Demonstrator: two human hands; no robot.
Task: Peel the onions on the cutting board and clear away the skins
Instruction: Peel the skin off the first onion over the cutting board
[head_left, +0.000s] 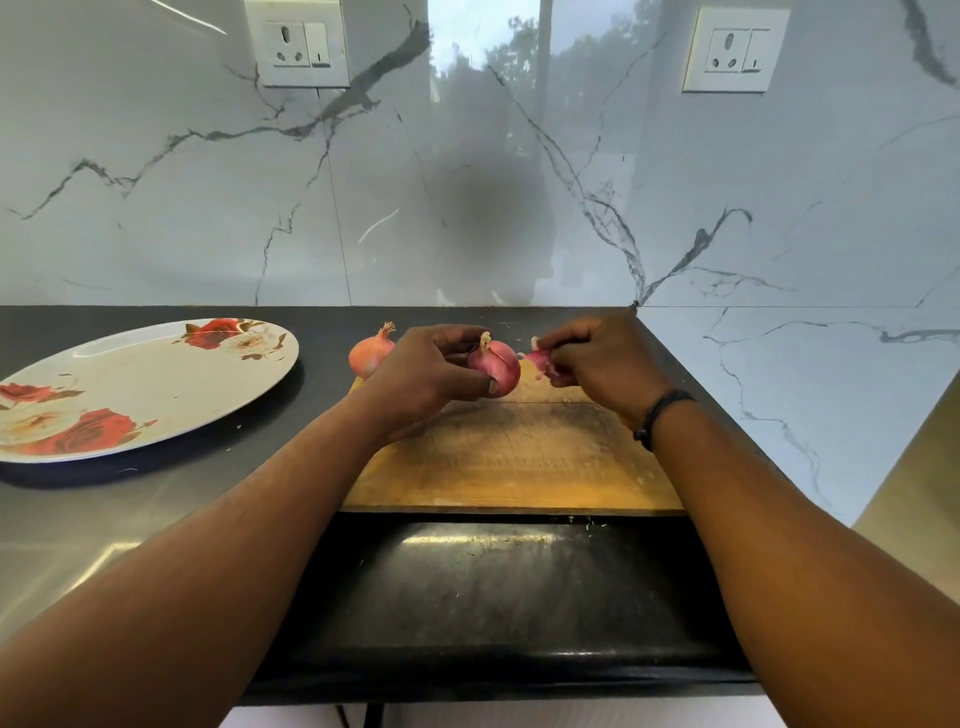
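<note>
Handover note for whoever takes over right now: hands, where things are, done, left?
Left hand grips the red onion above the far end of the cutting board.
Right hand pinches a strip of skin just right of that onion; whether it is fully torn off cannot be told.
Second onion, still in its dry skin, sits at the board's far left corner.
Floral plate lies on the counter to the left, nothing on it.
Done: peeling of the first onion begun.
Left: finish it, peel the second, clear the skins.

No text, label, brand or number can be read anywhere, not even on the two wall sockets (297, 44)
</note>
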